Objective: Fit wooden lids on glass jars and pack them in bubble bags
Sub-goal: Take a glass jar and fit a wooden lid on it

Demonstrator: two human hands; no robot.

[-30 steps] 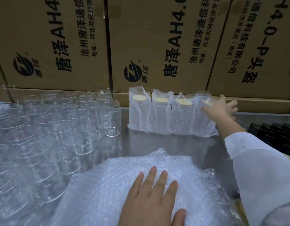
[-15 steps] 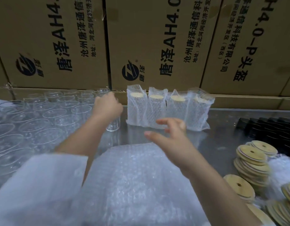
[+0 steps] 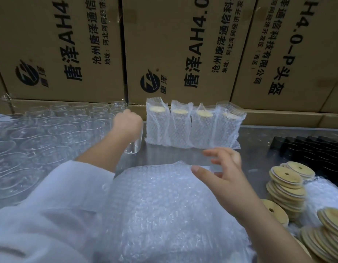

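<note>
your left arm wears a loose sleeve (image 3: 56, 202) of thin white cloth, faintly bluish in this light, which fills the lower left corner of the view. the cloth is smooth and plain, and it lies in soft folds and broad creases. its cuff (image 3: 92, 168) is wide with a simple straight edge and ends partway along the forearm, so your wrist and left hand (image 3: 126, 124) are bare. your right forearm (image 3: 259, 215) is bare along all that shows of it, as is your right hand (image 3: 221, 168), whose thumbnail (image 3: 195, 169) is short and plain.
</note>
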